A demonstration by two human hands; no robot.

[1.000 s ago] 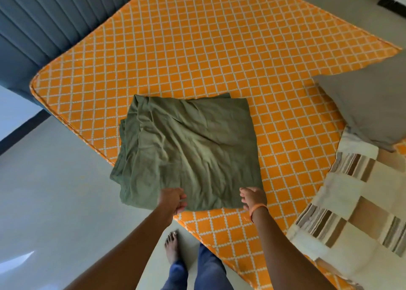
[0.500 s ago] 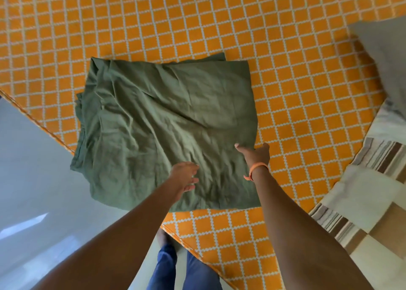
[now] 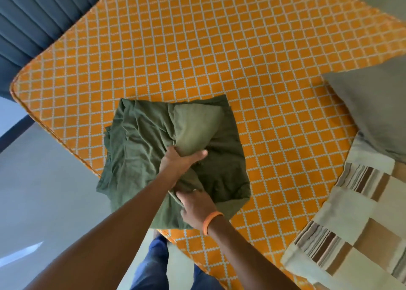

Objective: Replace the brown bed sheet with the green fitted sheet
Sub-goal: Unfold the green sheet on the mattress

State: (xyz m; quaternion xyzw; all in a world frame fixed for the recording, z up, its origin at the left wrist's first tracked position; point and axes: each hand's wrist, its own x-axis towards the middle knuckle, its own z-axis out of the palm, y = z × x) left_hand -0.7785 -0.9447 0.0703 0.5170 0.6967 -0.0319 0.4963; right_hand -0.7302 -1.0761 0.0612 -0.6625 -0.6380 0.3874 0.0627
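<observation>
Nearest the camera, blue trouser legs [image 3: 153, 265] stand at the edge of the bed, and both bare forearms reach forward and down over it. The right hand [image 3: 195, 204], with an orange wristband [image 3: 211, 220], lies at the near side of the green fitted sheet [image 3: 140, 149], its fingers curled into a fold of the cloth. Just beyond it, the left hand [image 3: 180, 161] reaches to the middle of the bundle, thumb and fingers clamped round a raised flap whose paler underside is turned up. The two hands are close together, the left arm crossing slightly in front of the right.

The green sheet is still mostly folded, rumpled, and rests on the orange lattice-patterned mattress [image 3: 219, 54], near its front edge and overhanging it a little at the left. To the right lie a striped patchwork cloth [image 3: 351, 228] and, past it, a grey pillow [image 3: 373, 105]. Farthest away, at the upper left, is a blue-grey ribbed headboard [image 3: 39, 14].
</observation>
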